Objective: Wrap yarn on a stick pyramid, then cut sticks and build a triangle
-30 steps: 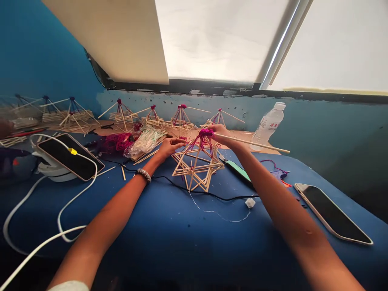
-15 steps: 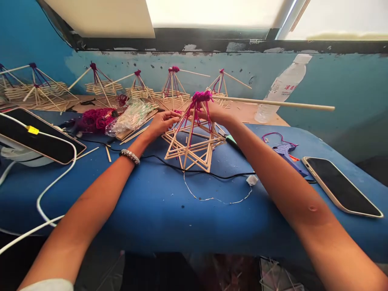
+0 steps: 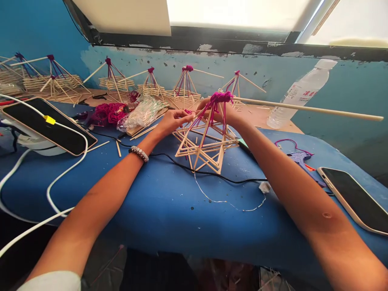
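A frame of thin wooden sticks (image 3: 198, 151) stands on the blue table, its star-shaped layers below and its legs meeting at a knot of magenta yarn (image 3: 222, 97). From that knot a longer stick (image 3: 309, 107) juts out to the right. My left hand (image 3: 173, 122), at the frame's left side, is closed in a pinch by a small loop of magenta yarn (image 3: 189, 112). Behind the yarn strands, my right hand (image 3: 226, 114) reaches around the frame with curled fingers, partly hidden; what they grip is unclear. A thin wire (image 3: 209, 198) trails from the frame's base.
Several similar stick frames (image 3: 183, 87) line the wall. Magenta yarn (image 3: 109, 114) and a plastic bag of sticks (image 3: 142, 113) lie left. A propped phone (image 3: 50, 125) has a white cable. Right are a bottle (image 3: 303, 93), a purple glue gun (image 3: 303, 161) and another phone (image 3: 354, 198).
The whole view has shifted, so everything appears farther right. My hands stay at the frame, the left still pinched and the right's fingers showing slightly more behind the strands.
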The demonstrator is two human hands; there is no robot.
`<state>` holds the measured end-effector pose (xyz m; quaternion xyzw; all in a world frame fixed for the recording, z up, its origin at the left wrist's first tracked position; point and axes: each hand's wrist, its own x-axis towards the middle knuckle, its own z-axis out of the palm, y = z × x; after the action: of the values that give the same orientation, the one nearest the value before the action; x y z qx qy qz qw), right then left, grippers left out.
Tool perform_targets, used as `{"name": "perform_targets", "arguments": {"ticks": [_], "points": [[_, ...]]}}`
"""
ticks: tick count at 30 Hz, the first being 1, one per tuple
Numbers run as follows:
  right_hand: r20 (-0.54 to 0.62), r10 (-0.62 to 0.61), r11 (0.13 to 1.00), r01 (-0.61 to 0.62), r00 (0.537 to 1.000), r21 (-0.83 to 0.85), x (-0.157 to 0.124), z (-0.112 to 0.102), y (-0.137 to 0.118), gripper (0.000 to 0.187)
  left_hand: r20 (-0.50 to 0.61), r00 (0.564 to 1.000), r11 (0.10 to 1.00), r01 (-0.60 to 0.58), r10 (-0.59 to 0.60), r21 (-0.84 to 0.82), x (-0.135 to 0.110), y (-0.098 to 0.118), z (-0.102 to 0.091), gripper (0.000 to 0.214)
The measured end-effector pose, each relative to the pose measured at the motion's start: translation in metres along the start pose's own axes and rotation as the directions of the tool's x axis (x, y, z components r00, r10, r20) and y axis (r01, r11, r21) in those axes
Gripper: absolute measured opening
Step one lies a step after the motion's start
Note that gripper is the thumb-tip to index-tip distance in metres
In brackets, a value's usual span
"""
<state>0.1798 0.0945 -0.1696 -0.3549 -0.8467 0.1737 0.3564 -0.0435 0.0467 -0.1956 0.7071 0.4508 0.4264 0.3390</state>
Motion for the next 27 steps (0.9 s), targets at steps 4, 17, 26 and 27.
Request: {"name": "perform_targets", "arguments": {"ticks": [4,17,26,27], "points": [[0.095,0.001,1.000,-0.001,0.995,0.004,-0.002,-0.001,-0.005,0.034,-0.005,1.000,0.999,-0.017,0.017,0.027,-0.002,0.002,0.000,0.034],[0.133,-0.036,0.999,0.036,0.990,-0.002,-0.003,-0.002,-0.003,0.026,-0.029,0.997,0.997,-0.064,0.066,0.043,-0.005,0.004,0.002,0.040],[0.071,-0.009,0.999,0.012,0.997,-0.045,-0.002,-0.001,0.004,0.018,-0.026,0.998,0.998,-0.049,0.050,0.042,-0.005,0.004,0.003,0.022],[0.078,-0.008,0.999,0.012,0.997,-0.040,-0.002,-0.001,0.004,0.018,-0.040,0.998,0.999,-0.041,0.043,0.029,-0.005,0.004,0.005,0.019]]}}
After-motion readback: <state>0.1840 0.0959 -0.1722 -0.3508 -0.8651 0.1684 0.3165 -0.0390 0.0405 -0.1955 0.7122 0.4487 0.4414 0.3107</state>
